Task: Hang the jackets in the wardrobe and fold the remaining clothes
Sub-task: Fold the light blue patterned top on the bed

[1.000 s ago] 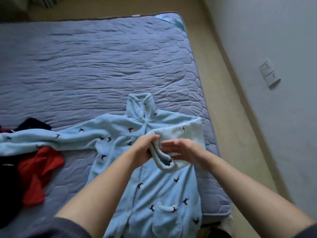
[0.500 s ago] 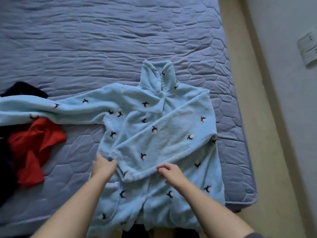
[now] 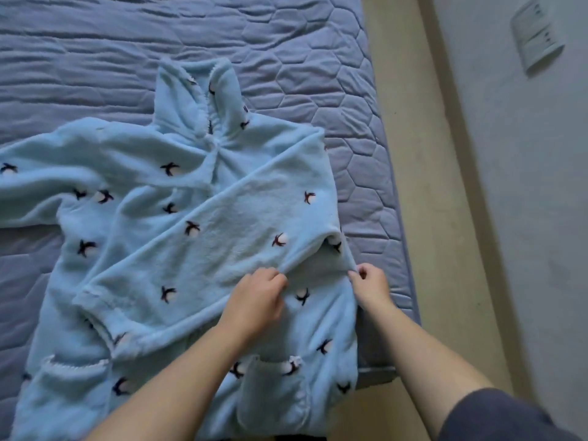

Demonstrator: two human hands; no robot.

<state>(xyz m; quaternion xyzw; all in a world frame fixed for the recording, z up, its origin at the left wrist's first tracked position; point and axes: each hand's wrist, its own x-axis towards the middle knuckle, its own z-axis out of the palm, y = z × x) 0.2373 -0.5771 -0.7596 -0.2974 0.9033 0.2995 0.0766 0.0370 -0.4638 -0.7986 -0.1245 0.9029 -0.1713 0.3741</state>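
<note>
While both hands grip its fabric, the robe (image 3: 197, 249) lies front up on the bed (image 3: 286, 43), with the collar (image 3: 197, 97) pointing away from the person and the lower front toward them. It is pale blue fleece printed with a repeated dark bird motif. It sits toward the bed's right side, its right edge close to the mattress border.

Sleeves:
- One sleeve (image 3: 206, 243) is folded diagonally across the chest. It runs from the shoulder on the person's right down to its cuff (image 3: 92, 300) on the left of the body panel.
- The second sleeve (image 3: 31, 186) extends flat to the left and runs out of view.

Hands:
- The left hand (image 3: 257, 300) rests knuckles up at the folded sleeve's lower edge. Its fingers (image 3: 276, 278) are curled and pinch a ridge of fleece near the armpit.
- The right hand (image 3: 370, 284) is at the robe's right side edge. Thumb and fingers pinch that edge and raise it into a small peak.
- The fabric between the two hands is drawn into a taut line.

Two patch pockets (image 3: 73, 374) (image 3: 273, 393) with pale scalloped trim sit on the lower front.

A beige floor strip (image 3: 429, 186) separates the bed from the wall (image 3: 525, 218). The wall carries a socket plate (image 3: 537, 36); its markings are too blurred to read.
</note>
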